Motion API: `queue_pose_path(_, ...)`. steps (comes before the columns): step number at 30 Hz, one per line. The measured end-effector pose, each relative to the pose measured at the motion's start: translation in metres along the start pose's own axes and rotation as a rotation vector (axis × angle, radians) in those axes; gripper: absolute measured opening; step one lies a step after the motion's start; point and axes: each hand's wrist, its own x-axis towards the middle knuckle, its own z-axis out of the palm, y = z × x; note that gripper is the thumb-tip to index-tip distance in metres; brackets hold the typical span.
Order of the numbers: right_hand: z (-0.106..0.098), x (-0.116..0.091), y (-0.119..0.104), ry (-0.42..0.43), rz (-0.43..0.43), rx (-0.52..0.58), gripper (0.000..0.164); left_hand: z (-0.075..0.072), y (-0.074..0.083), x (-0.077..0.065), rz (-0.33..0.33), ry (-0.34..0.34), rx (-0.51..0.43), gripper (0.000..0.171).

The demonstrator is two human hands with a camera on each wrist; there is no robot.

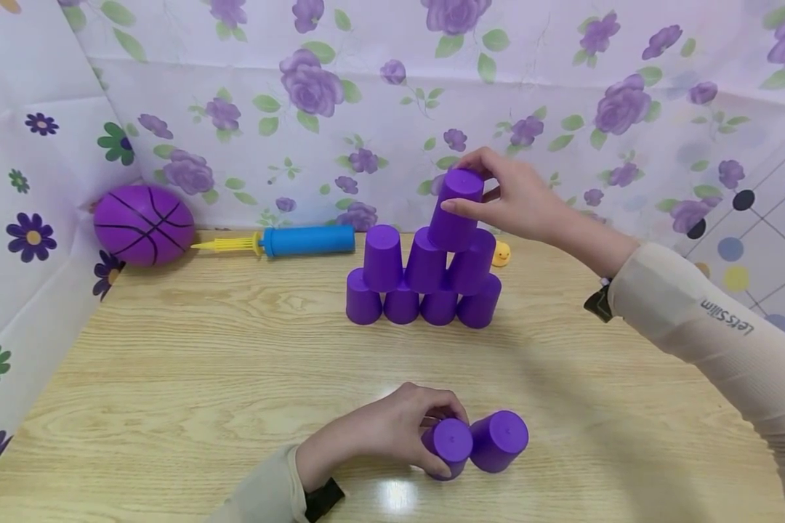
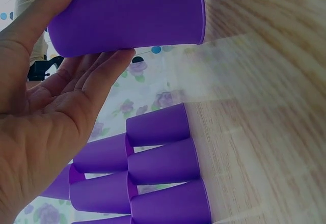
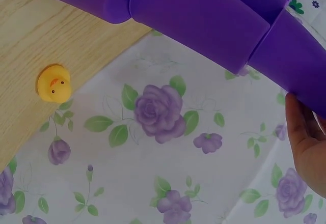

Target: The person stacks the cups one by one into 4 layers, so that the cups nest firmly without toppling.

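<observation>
A stack of upside-down purple cups [image 1: 382, 261] stands on the table, with a row of several at the bottom and three above. My right hand [image 1: 513, 200] grips another purple cup [image 1: 454, 221] on the third level, over the right-hand gap of the middle row. In the right wrist view that cup [image 3: 295, 61] meets the one below it. Near the front, my left hand [image 1: 399, 428] holds an upside-down purple cup [image 1: 453, 443] between thumb and fingers. Beside it, on the right, stands one more purple cup [image 1: 500, 441].
On the wood-grain table [image 1: 235, 378], a blue pump [image 1: 309, 240] with a yellow nozzle lies along the back. A purple ball [image 1: 144, 225] sits in the back left corner. Behind the stack is a yellow toy duck [image 3: 54, 84]. Flowered cloth [image 1: 222, 160] covers the wall.
</observation>
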Motion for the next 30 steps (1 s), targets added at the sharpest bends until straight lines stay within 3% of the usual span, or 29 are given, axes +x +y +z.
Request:
queue_pose_path(14,0.004,-0.007,0.001,-0.04,-0.047,-0.091,0.068,0.001,-0.001,-0.001,-0.02,0.005,-0.122,0.043)
queue_pose_path(22,0.005,-0.011,0.001,-0.032,-0.026,-0.062,0.081,0.001,-0.002,-0.001,-0.025,0.003,-0.129,0.043)
queue_pose_path(30,0.004,-0.027,0.008,0.044,0.014,0.002,0.081,0.001,-0.003,0.0,-0.031,-0.005,-0.129,0.043)
